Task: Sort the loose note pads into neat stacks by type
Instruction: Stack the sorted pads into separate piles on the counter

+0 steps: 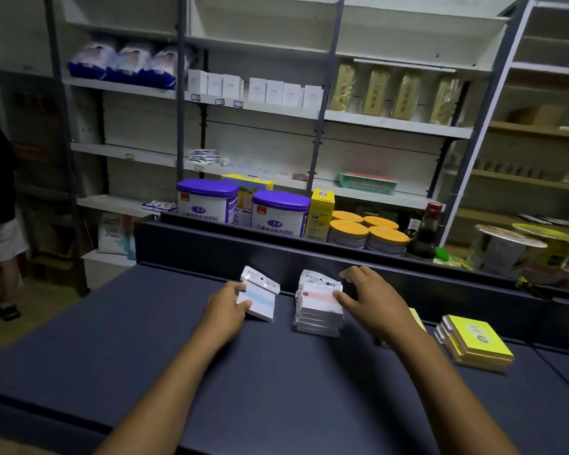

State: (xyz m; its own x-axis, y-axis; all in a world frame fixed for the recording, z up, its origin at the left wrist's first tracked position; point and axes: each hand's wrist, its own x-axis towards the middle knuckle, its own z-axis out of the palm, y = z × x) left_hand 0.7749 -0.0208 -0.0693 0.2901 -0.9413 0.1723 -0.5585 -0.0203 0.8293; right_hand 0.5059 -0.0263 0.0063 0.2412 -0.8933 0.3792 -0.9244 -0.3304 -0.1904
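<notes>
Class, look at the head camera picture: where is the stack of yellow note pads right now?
The stack of yellow note pads lies at the right of the dark table, right of the right hand and the pink-striped stack.

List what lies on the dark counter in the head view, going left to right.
Left hand holding the blue-striped note pad → stack of pink-striped note pads → right hand touching that stack → stack of yellow note pads.
</notes>
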